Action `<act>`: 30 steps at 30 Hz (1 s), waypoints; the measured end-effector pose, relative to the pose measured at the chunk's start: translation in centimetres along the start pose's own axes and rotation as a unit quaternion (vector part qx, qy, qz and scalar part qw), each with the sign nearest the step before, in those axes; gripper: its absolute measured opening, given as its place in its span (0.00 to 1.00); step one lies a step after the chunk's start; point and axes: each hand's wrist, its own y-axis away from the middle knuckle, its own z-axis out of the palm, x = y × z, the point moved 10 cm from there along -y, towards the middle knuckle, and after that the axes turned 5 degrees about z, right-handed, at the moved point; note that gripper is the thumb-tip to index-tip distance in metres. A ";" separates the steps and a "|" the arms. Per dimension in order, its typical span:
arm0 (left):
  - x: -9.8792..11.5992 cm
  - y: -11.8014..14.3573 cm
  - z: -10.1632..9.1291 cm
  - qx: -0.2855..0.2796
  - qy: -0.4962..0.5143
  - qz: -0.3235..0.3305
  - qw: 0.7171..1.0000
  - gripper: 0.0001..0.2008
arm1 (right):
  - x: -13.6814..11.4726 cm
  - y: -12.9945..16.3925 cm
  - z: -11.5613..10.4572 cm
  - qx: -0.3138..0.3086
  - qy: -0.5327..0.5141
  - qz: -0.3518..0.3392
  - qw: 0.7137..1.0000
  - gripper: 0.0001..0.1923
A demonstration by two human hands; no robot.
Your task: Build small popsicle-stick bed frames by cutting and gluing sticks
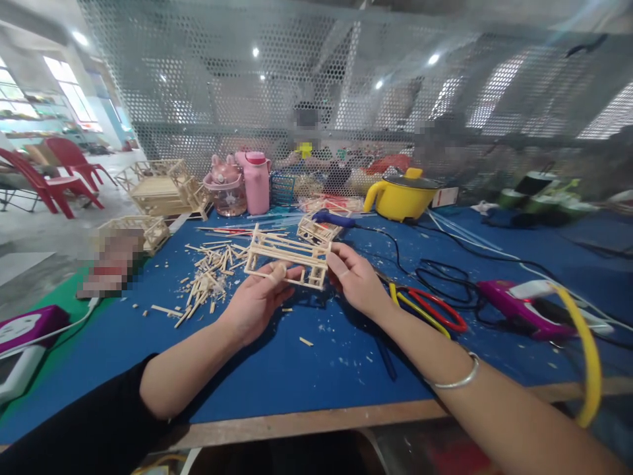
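A small frame of glued wooden sticks (287,249) is held up above the blue tabletop (316,369). My left hand (262,297) grips its lower left edge, thumb on top and fingers beneath. At the frame's right end, my right hand (353,274) pinches a corner between thumb and fingers. Loose wooden sticks (210,277) lie in a pile to the left of the frame. Behind it rests another small stick frame (319,229), with a blue-handled glue gun (333,219) lying across it.
Red-handled scissors (440,309) and yellow-handled pliers (420,310) lie right of my right hand. A yellow electric pot (403,196), pink thermos (257,185) and clear pink jug (226,188) stand along the perforated metal screen (277,86). Finished-looking stick structures (163,188) sit at back left. Black cables cross the right side.
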 end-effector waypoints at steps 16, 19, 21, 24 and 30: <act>1.8 -0.2 -0.4 0.001 -0.025 0.050 0.998 0.05 | -2.4 1.4 -2.3 0.106 0.021 -0.047 0.993 0.15; 2.3 -0.4 -0.6 0.001 -0.026 0.060 0.998 0.04 | -5.8 3.5 -0.5 0.048 0.188 -0.149 0.970 0.13; 2.4 -0.5 -0.8 0.007 -0.020 0.066 0.998 0.03 | -5.8 4.7 3.1 -0.079 0.311 -0.171 0.931 0.14; 2.6 -0.5 -0.9 0.010 -0.014 0.074 0.997 0.04 | -3.8 5.0 6.3 -0.148 0.449 -0.141 0.870 0.14; 2.6 -0.3 -0.9 0.013 -0.032 0.073 0.997 0.06 | -1.6 3.4 9.0 -0.169 0.546 -0.108 0.813 0.13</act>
